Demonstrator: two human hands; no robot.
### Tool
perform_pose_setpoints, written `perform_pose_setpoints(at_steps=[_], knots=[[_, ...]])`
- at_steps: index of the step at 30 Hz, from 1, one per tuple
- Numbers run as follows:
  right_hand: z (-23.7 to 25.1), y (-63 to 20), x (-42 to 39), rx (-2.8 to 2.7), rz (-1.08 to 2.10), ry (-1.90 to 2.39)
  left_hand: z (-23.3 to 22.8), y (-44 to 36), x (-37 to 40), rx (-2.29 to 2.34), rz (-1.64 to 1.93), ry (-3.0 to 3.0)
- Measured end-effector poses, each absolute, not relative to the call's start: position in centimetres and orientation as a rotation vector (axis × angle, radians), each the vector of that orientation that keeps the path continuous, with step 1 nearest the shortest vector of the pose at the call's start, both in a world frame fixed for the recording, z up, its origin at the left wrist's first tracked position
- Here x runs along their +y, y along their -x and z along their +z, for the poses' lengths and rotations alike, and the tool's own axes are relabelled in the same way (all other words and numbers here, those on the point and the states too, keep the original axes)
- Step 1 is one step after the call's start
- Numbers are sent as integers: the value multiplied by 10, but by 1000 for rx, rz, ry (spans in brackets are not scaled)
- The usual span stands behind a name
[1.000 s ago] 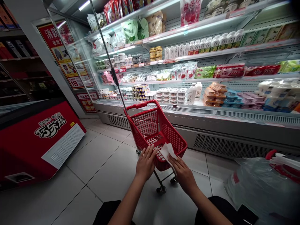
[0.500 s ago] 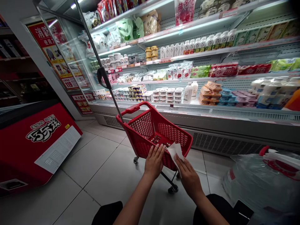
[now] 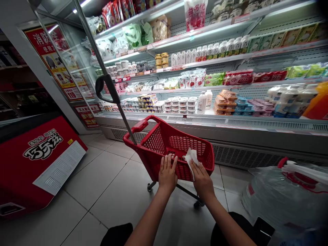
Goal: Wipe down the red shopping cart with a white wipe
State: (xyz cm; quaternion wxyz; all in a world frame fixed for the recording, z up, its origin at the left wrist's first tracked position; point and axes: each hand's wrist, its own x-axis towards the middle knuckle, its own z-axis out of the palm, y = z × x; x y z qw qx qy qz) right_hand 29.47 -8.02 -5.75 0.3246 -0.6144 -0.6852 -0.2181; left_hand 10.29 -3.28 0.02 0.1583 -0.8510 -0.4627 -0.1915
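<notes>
A small red shopping trolley (image 3: 159, 143) on wheels stands on the tiled floor in front of me, with a long grey pull handle (image 3: 107, 90) rising to the upper left. My left hand (image 3: 167, 174) lies flat against the near wall of the basket, fingers spread. My right hand (image 3: 202, 179) presses a crumpled white wipe (image 3: 191, 158) onto the basket's near rim. The basket looks empty inside.
An open chiller (image 3: 230, 123) with shelves of yoghurt, milk bottles and packets runs behind the trolley. A red chest freezer (image 3: 38, 160) stands at the left. A large clear water jug (image 3: 284, 198) with a red cap lies at the lower right beside my knees.
The trolley has swung and tilted, its basket turning rightward and its handle leaning further left. Both hands have stayed on the near wall, the wipe moving up to the rim.
</notes>
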Motion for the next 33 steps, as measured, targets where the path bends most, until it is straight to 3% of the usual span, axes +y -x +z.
perform_pose_setpoints(at_steps=[5, 12, 23, 33], knots=[[-58, -302, -82, -1841, -565, 1551, 22, -73, -31, -1192, -529, 2494], [-64, -335, -82, -1691, -565, 1619, 50, -36, -25, -1348, -606, 2339], [-12, -218, -46, -1908, -374, 1328, 60, -58, -48, -1270, -599, 2412], [-31, -276, -56, -1791, -390, 1439, 71, -29, -47, -1286, -590, 2349]])
